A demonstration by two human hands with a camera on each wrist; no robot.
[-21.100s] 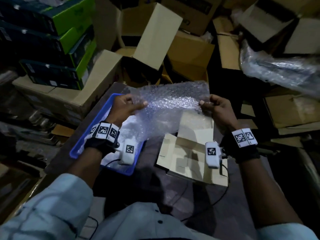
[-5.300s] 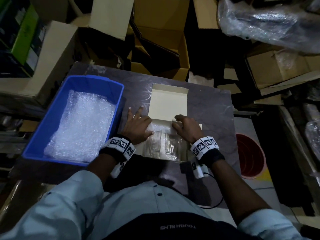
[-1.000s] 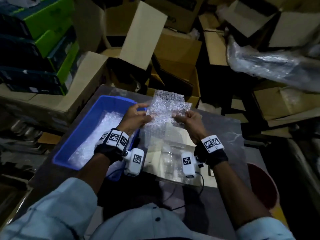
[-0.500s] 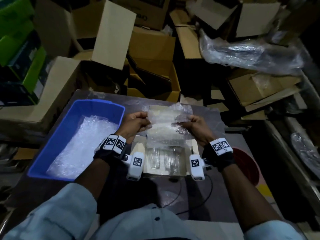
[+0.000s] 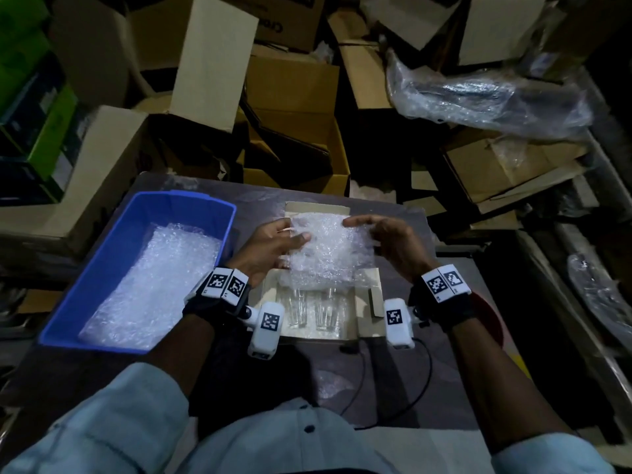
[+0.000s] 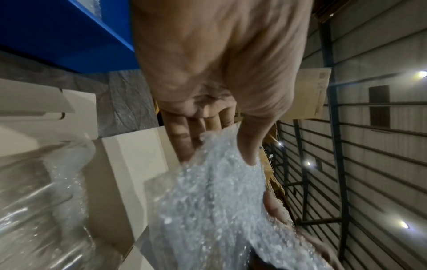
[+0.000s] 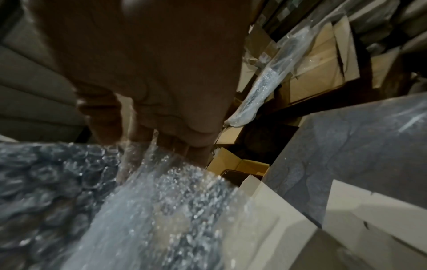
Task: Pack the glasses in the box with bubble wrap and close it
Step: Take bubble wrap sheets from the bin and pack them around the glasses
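Note:
A shallow cream cardboard box lies open on the dark table, its lid flap folded back at the far side. Clear glasses lie side by side in its near half. Above the box's far half I hold a folded sheet of bubble wrap. My left hand pinches its left edge between thumb and fingers, as the left wrist view shows on the bubble wrap. My right hand grips the right edge, fingers behind the bubble wrap.
A blue plastic bin holding more bubble wrap stands at the left of the table. Open cardboard cartons and a plastic-wrapped bundle crowd the floor beyond. A red bucket sits at the right.
Both hands have brought the bubble wrap down and flattened it over the far part of the box. The head view has tilted down toward the table.

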